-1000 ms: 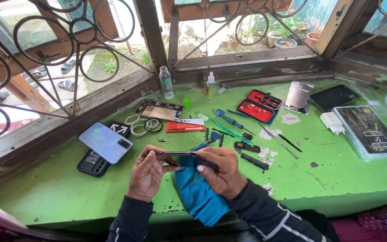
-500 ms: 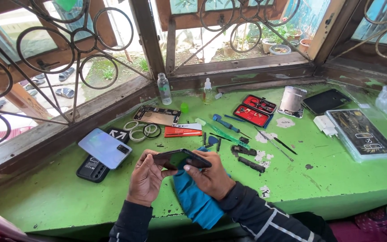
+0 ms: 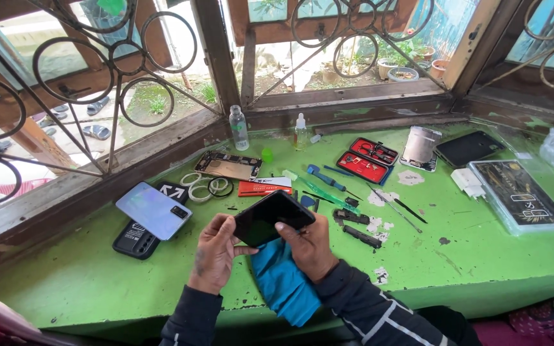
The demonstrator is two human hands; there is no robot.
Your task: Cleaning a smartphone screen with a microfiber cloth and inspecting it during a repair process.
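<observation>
A black-screened phone [image 3: 273, 217] is showing above a bright blue cloth [image 3: 282, 282] on the scuffed green table [image 3: 65, 282], with a pale iridescent phone back [image 3: 153, 209] and a red-lined tool case [image 3: 367, 160] lying nearby.

Both arms bent inward; left hand [image 3: 215, 253] and right hand [image 3: 307, 245] raised close together, fingers curled gripping.

Dark phone screen [image 3: 273, 217], glossy black rectangle, held tilted between left hand [image 3: 216, 253] and right hand [image 3: 309, 247]. Flat rectangular box [image 3: 519, 194], black with pale print under a clear cover, at the table's right. Black tablet-like screen [image 3: 468, 147] behind it. Red rectangular card packet [image 3: 264, 188] mid-table. Open red-lined tool case [image 3: 367, 158] beyond. Black slab with white arrow label [image 3: 139, 236] at left, under a silvery phone back [image 3: 153, 209].
</observation>
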